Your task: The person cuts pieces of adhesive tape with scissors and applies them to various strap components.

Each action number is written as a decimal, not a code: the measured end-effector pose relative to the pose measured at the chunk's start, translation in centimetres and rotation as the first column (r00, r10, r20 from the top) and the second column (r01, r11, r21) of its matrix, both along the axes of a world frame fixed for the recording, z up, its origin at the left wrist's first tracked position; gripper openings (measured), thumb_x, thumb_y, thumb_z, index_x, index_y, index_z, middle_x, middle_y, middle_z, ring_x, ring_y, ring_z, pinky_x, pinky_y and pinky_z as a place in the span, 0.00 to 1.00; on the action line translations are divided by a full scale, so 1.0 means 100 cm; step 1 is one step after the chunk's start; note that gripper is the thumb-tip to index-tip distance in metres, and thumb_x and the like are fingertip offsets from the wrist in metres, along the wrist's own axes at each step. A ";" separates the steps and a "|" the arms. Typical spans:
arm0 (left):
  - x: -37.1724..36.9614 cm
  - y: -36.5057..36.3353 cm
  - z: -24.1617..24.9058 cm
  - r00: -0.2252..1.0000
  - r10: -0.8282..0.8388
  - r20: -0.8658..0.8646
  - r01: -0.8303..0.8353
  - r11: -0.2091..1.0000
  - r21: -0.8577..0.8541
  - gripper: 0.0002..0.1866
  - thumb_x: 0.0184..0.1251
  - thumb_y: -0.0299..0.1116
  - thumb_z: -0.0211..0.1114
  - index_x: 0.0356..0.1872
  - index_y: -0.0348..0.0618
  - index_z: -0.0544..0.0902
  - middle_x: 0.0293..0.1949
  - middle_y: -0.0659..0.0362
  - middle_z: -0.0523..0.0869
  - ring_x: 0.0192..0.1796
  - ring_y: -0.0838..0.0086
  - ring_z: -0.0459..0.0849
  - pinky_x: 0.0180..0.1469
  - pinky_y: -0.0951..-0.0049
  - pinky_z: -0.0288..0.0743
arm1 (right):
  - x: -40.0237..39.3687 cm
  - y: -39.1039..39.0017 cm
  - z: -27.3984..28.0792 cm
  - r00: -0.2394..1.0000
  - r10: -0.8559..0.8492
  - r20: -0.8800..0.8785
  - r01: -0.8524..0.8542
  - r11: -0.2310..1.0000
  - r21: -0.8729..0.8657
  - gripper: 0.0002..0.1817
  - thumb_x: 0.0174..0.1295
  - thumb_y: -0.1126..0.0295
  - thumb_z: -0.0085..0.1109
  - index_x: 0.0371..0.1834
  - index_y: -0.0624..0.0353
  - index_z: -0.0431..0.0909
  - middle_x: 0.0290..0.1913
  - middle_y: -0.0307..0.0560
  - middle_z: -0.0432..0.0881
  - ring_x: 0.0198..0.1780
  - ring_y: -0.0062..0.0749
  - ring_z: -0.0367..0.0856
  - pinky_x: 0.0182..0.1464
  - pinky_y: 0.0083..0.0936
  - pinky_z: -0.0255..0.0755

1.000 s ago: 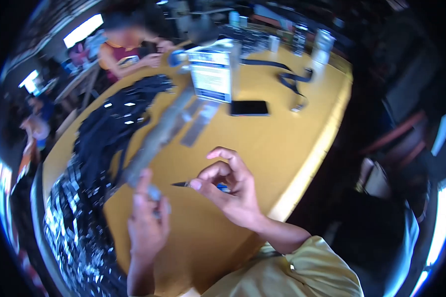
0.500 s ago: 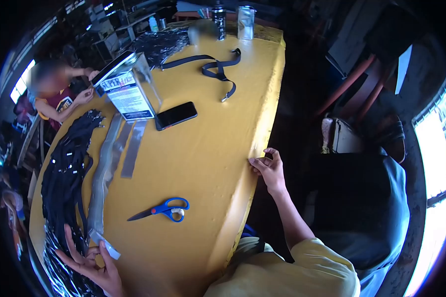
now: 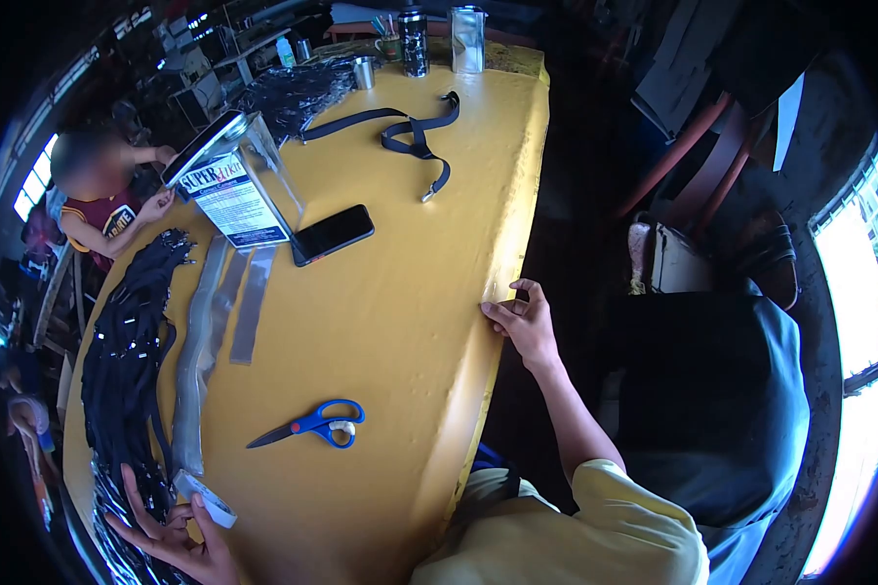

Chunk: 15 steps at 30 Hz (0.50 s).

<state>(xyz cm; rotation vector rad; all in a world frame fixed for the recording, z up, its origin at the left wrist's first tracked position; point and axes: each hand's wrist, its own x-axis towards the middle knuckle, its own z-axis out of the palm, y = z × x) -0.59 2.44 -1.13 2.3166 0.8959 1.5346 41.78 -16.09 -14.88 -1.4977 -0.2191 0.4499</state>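
Observation:
My left hand (image 3: 171,539) is at the lower left of the table with some fingers spread. Its thumb and a finger are at a small pale ring, like a roll of tape (image 3: 208,500), which tilts with the hand. My right hand (image 3: 524,320) is at the table's right edge, thumb and forefinger pinched together; whatever is between them is too small to make out. Blue-handled scissors (image 3: 312,425) lie between the hands, blades pointing left. Long greyish translucent strips (image 3: 193,375) lie beyond my left hand, beside a bundle of black straps (image 3: 125,336).
A rectangular can (image 3: 239,200) stands on the yellow table (image 3: 380,312), with a phone (image 3: 334,234) beside it. Farther back are black elastic straps (image 3: 415,141), a metal cup (image 3: 363,72), a dark bottle (image 3: 413,44) and a silver tin (image 3: 467,41). Another person (image 3: 107,219) works across the table.
The pale ring has turned in my left hand, so its round opening now shows. My right hand stays pinched at the table edge. The view has shifted slightly.

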 end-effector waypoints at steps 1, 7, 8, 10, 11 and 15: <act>-0.003 0.002 -0.001 1.000 0.008 -0.011 -0.008 1.000 -0.004 0.50 0.68 0.16 0.60 0.80 0.48 0.36 0.74 0.43 0.65 0.24 0.83 0.66 0.26 0.87 0.60 | 0.000 0.001 0.000 1.000 0.007 -0.006 -0.007 1.000 -0.010 0.30 0.58 0.70 0.74 0.55 0.63 0.61 0.29 0.42 0.83 0.27 0.17 0.77 0.28 0.16 0.71; 0.003 -0.003 0.005 1.000 0.004 0.012 -0.004 1.000 0.003 0.50 0.67 0.17 0.62 0.80 0.48 0.35 0.74 0.42 0.65 0.23 0.83 0.68 0.28 0.87 0.63 | 0.005 -0.001 0.004 0.997 0.018 -0.078 -0.025 0.995 -0.095 0.35 0.54 0.68 0.76 0.57 0.67 0.61 0.29 0.44 0.83 0.26 0.20 0.78 0.28 0.17 0.73; 0.001 -0.002 0.006 1.000 0.004 0.015 -0.004 1.000 0.003 0.50 0.67 0.17 0.62 0.80 0.48 0.35 0.74 0.42 0.65 0.23 0.83 0.68 0.28 0.87 0.63 | 0.006 -0.002 0.003 0.995 0.033 -0.099 -0.043 0.994 -0.101 0.36 0.54 0.68 0.77 0.58 0.68 0.61 0.29 0.45 0.83 0.26 0.20 0.78 0.28 0.17 0.73; -0.005 0.000 0.008 0.996 -0.065 -0.056 0.063 0.998 -0.031 0.62 0.63 0.21 0.69 0.78 0.58 0.24 0.74 0.47 0.64 0.28 0.83 0.70 0.29 0.88 0.67 | 0.006 -0.003 0.005 0.993 0.037 -0.114 -0.048 0.994 -0.097 0.37 0.54 0.67 0.76 0.59 0.68 0.60 0.29 0.45 0.83 0.26 0.21 0.79 0.29 0.17 0.74; -0.006 0.000 0.008 0.997 -0.063 -0.055 0.061 0.998 -0.032 0.62 0.63 0.21 0.69 0.78 0.58 0.24 0.74 0.47 0.64 0.28 0.83 0.70 0.29 0.88 0.67 | 0.006 -0.004 0.006 0.990 0.040 -0.132 -0.052 0.994 -0.091 0.38 0.55 0.67 0.76 0.60 0.69 0.59 0.30 0.46 0.83 0.26 0.21 0.79 0.29 0.17 0.75; -0.010 0.000 0.009 0.997 -0.068 -0.032 0.067 0.997 -0.027 0.62 0.62 0.22 0.70 0.78 0.53 0.24 0.74 0.46 0.65 0.29 0.83 0.71 0.28 0.88 0.67 | 0.010 -0.009 0.011 0.985 0.112 -0.130 -0.123 0.989 -0.085 0.38 0.56 0.67 0.75 0.61 0.69 0.59 0.30 0.46 0.84 0.27 0.22 0.81 0.31 0.19 0.77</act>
